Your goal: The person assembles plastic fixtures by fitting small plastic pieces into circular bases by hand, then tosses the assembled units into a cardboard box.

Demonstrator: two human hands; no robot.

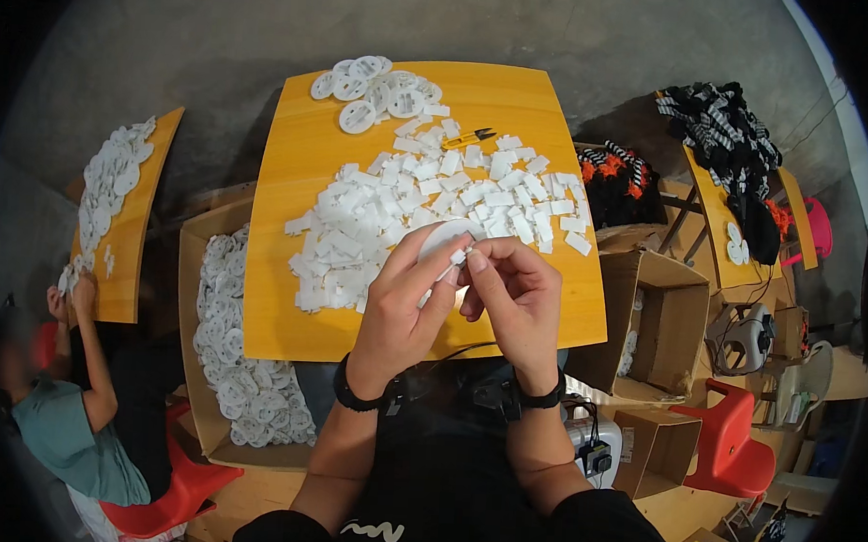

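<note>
Over the near edge of the yellow desk point(293, 168), the left hand point(403, 304) grips a round white disc point(445, 238), fingers closed around its rim. The right hand point(515, 294), at 3 o'clock of the left, pinches a small white clip point(458, 257) against the disc. A heap of white clips point(427, 208) lies at 12 o'clock, with yellow snips point(469, 138) beyond.
</note>
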